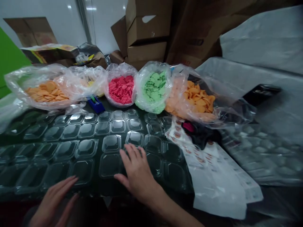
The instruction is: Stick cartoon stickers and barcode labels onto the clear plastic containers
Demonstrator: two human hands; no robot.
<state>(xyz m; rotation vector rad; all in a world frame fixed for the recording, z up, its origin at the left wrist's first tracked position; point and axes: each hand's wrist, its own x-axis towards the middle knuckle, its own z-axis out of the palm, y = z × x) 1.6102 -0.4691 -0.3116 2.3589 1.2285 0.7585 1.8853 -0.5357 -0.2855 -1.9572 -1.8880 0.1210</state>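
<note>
Brown cardboard boxes [146, 28] stack up at the back, and in front of them a dark tabletop [111, 190] carries rows of small clear plastic lidded containers [86, 147]. Your right hand [136, 171] lies palm down on these containers, its fingers [132, 152] flat and slightly spread, gripping nothing. Your left hand [53, 201] rests at the near edge, fingers [68, 183] stretched out and loosely together, their tips touching a container in the front row.

Every container you can see looks empty, both under your fingers and further out from them. Well beyond your fingertips, past the last row, open clear bags stand in a line: a bag of orange discs [47, 91] far off to the left, a bag of red discs [121, 89] and a bag of pale green discs [153, 86] straight ahead, and a second orange-disc bag [199, 99] to the right. All of them look full, so by the look of it nothing has been portioned out yet. A blue tape dispenser [96, 104] sits just before the bags. White sheets of round stickers [213, 164] lie to the right of your right fingers, apparently unused.
</note>
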